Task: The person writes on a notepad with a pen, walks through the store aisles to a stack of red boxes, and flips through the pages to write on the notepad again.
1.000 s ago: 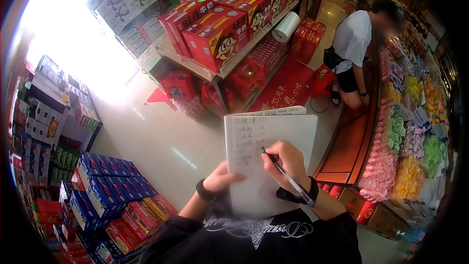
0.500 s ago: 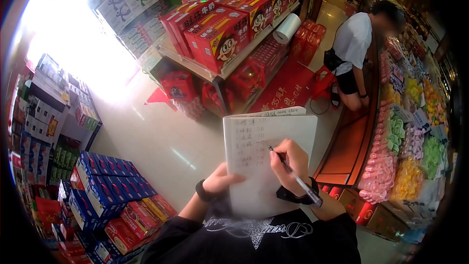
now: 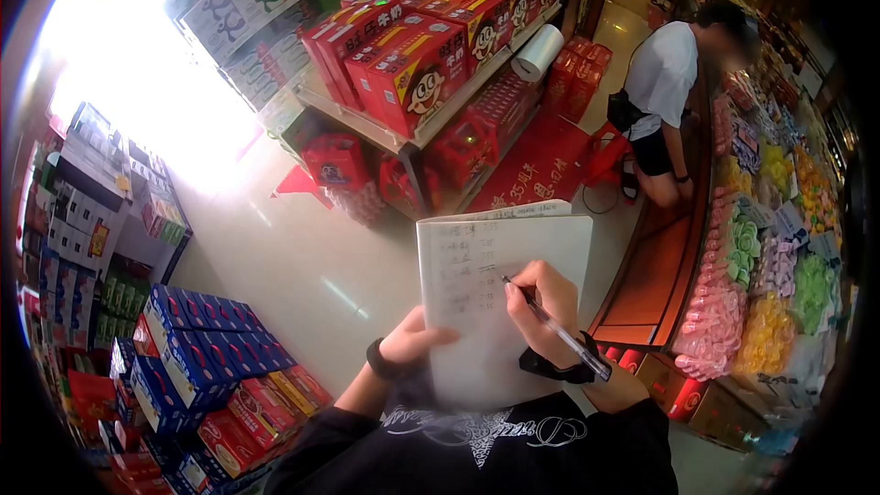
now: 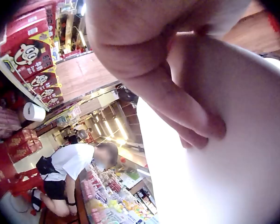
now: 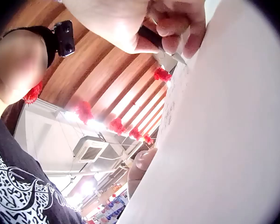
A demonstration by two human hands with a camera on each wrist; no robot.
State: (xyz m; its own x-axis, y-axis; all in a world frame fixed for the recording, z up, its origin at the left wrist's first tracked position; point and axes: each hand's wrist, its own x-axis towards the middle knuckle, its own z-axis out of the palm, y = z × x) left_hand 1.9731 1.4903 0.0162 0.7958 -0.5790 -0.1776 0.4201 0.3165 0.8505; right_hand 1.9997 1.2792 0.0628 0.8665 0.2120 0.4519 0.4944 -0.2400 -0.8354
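Note:
An open notebook [image 3: 495, 362] with rows of handwritten characters and numbers on its upper left is held up in front of my chest. My left hand [image 3: 414, 339] grips its left edge, thumb lying on the page. In the left wrist view, fingers [image 4: 186, 105] press against the notebook's underside. My right hand [image 3: 547, 304] pinches a clear-barrelled pen [image 3: 566, 342] with a dark grip. The pen tip is right at the page beside the number column, as the right wrist view shows the tip [image 5: 181, 59] close over the paper [image 5: 224, 126].
Red milk cartons [image 3: 408, 69] are stacked on a shelf ahead. Blue and red boxes [image 3: 197, 348] stand at lower left. A person in a white shirt [image 3: 662, 73] bends over a candy display [image 3: 733, 275] on the right, beside a wooden ledge [image 3: 646, 293].
My right hand and the pen have moved slightly right and down the page from a second ago. The notebook has shifted a little left. My left hand keeps its hold.

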